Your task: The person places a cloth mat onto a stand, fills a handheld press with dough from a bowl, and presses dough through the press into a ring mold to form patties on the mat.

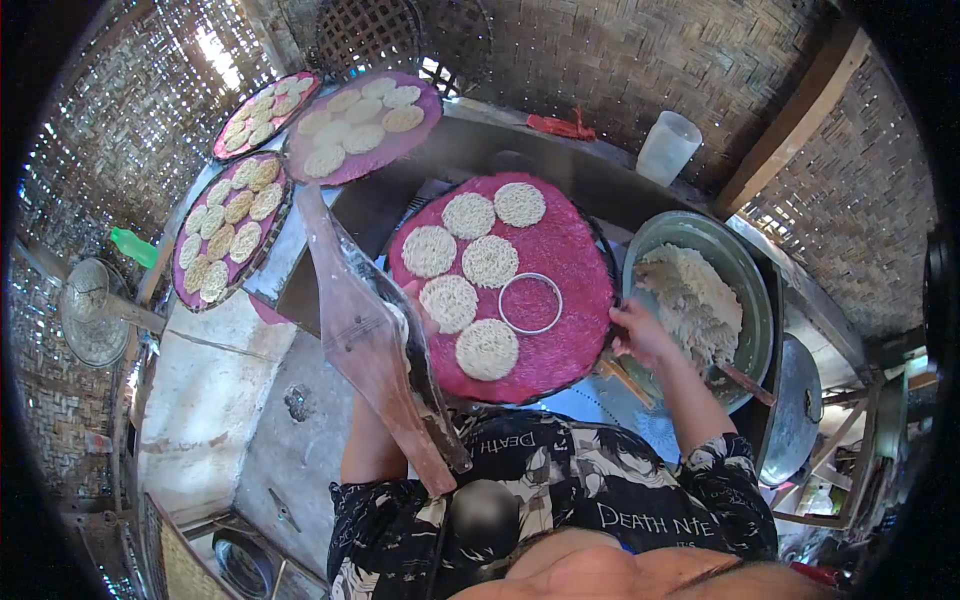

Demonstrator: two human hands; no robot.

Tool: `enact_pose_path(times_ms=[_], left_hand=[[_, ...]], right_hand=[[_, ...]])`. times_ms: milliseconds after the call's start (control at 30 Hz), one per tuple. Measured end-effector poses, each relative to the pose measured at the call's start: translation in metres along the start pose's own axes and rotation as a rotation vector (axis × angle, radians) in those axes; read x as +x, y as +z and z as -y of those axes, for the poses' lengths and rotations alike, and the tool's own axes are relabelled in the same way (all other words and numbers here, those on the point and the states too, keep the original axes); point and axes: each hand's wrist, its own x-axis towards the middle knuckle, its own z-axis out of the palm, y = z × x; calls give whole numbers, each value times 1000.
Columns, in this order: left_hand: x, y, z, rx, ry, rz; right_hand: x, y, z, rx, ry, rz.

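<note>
A round tray covered in magenta cloth point(570, 360) lies in front of me, with several pale, textured discs on it. A thin white ring point(531, 303) rests on the cloth, right of the discs. My right hand point(645, 335) is closed on the tray's right rim. At the tray's left side, my left hand point(422, 310) is mostly hidden behind a wooden press-like tool point(370, 345); only a part shows beside a disc, so its grip cannot be made out. The tool stands tilted between my left forearm and the tray.
A large green basin point(765, 300) of pale dough stands at the right, a wooden handle leaning on its rim. More magenta trays point(268, 240) with discs are at the upper left. A white container point(669, 148) and a red item point(562, 125) sit on the back ledge.
</note>
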Motion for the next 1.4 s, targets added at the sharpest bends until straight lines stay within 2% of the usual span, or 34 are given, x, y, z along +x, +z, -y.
enact_pose_path(times_ms=[133,233,333,367,467,567,667,767,900,1300,1400], left_hand=[[-2,-1,0,15,-5,15],[-4,-2,3,22,-9,21],[-5,-3,3,35,-14,26],[-4,-3,2,43,-10,29],[-4,-3,2,48,-11,36],[-3,-1,3,62,-14,49],[-2,1,6,72,-6,67],[-1,-2,7,82,-11,83],[-4,-8,7,107,-16,88],[-4,-13,9,159,-4,81],[-1,-15,13,246,34,70]], right_hand=[[-34,24,-23,212,82,122],[-60,47,-30,285,250,235],[-54,20,-40,-411,174,503],[-60,16,-18,-776,129,564],[-62,5,25,-1064,-4,619],[-47,25,41,-1152,-401,166],[-21,60,39,-1235,-683,-141],[-8,90,33,-1304,-739,-221],[1,105,35,-1378,-674,-212],[7,96,51,-1423,-569,-255],[-2,94,50,-1373,-748,-331]])
